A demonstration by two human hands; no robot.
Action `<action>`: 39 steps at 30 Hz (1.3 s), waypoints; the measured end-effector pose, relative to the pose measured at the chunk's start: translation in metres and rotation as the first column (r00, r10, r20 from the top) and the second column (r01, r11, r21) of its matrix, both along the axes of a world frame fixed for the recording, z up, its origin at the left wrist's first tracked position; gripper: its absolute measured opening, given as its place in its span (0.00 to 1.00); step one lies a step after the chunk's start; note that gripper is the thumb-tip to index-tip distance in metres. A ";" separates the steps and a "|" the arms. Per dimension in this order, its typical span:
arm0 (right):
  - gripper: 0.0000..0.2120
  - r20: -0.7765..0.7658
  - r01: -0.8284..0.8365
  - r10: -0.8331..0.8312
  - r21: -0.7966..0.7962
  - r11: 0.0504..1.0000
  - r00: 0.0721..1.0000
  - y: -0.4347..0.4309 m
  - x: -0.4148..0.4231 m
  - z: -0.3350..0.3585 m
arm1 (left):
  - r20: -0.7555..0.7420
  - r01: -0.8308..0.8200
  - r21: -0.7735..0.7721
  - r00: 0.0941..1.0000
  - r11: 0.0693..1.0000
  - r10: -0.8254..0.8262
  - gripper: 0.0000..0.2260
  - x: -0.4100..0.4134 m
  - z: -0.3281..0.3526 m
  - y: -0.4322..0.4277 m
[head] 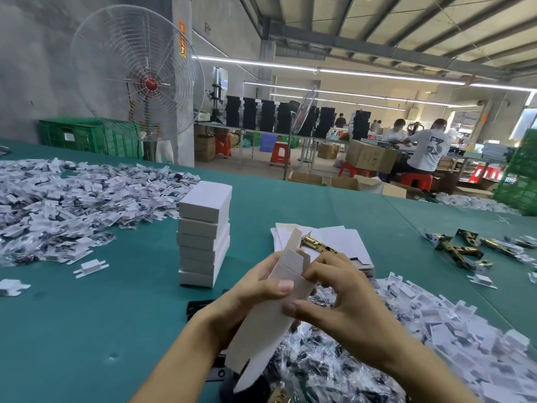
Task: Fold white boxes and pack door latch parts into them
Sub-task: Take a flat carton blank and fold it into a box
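Teal table cover (101,330): it fills the near view and carries everything below.
Bagged white parts, left heap (72,205): spread wide across the far left of the table.
Bagged white parts, right heap (450,330): banked along the near right, under and beside the right forearm.
Stack of folded boxes (203,237): six or so closed white boxes piled upright, just left of the hands.
Flat box blanks (343,242): a low pile lying behind the hands.
White box (258,335): held above the table. Its long axis runs from near and low to far and high, with the open flaps at the far, upper end.
Left hand (252,289): curled around the box's left side, thumb on its face.
Right hand (340,295): thumb pressed on the box's face, fingers bent at its right edge.
Brass latch (318,245): at the flapped end, slanting down to the right. Whether it sits inside the box cannot be told.
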State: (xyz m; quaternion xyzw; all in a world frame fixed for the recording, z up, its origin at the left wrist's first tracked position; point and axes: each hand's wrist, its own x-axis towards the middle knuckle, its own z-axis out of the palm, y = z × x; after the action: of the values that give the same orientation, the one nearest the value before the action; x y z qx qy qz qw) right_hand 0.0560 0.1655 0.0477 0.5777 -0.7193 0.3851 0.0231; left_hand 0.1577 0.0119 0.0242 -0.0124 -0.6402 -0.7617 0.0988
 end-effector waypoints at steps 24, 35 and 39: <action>0.09 0.639 -0.076 0.278 -0.325 0.943 0.717 -0.006 0.010 -0.028 | 0.196 -0.050 0.183 0.981 0.982 0.013 0.35 -0.005 -0.003 -0.001; 0.10 0.543 0.273 -0.018 -0.393 0.878 0.840 -0.004 -0.006 -0.017 | -0.207 -0.400 -0.306 0.914 0.864 0.350 0.30 -0.017 -0.005 0.022; 0.10 0.490 0.314 -0.111 -0.355 0.881 0.865 -0.003 -0.007 -0.022 | -0.200 -0.373 -0.398 0.927 0.838 0.317 0.37 -0.016 -0.011 0.026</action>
State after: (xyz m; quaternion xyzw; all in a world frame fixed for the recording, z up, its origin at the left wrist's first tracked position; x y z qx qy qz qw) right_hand 0.0489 0.1623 0.0253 0.3674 -0.6640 0.6509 0.0218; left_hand 0.1418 0.0380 0.0133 0.0338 -0.7760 -0.5693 0.2694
